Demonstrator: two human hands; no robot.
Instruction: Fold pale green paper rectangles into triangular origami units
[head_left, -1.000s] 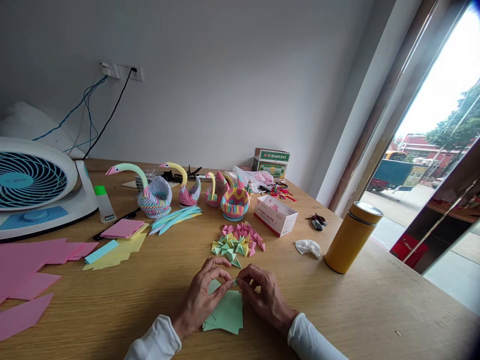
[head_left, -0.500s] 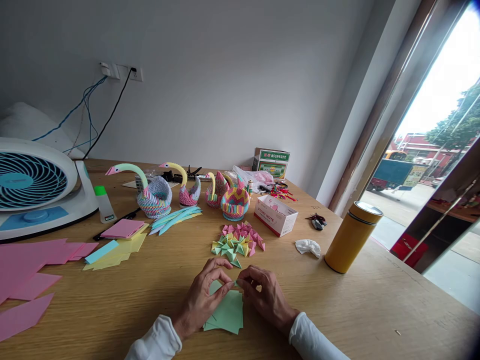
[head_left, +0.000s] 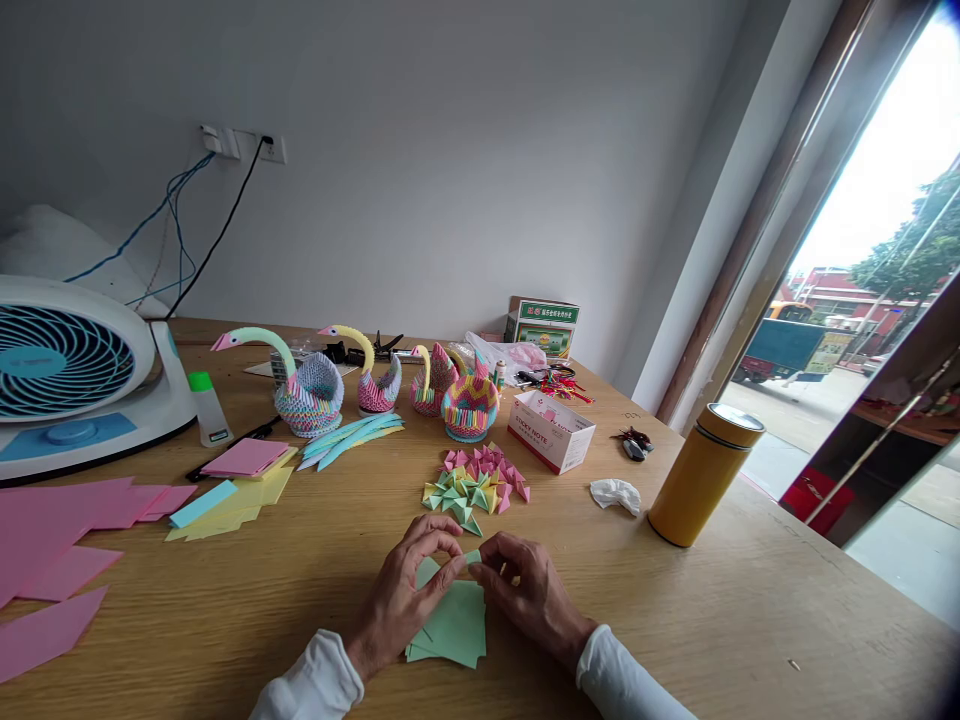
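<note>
My left hand and my right hand meet near the table's front edge, both pinching a small folded green paper piece between their fingertips. Under the hands lies a stack of green paper sheets. Just beyond the fingers sits a heap of small folded paper triangles in pink, yellow and green. Both wrists wear white sleeves.
Three paper swans and a paper basket stand mid-table, by a sticky-note box. A gold flask and crumpled tissue are to the right. Pink sheets, yellow sheets, a glue bottle and fan lie left.
The fingertips shifted slightly and the green piece now shows a little more between them. Nothing else on the table moved.
</note>
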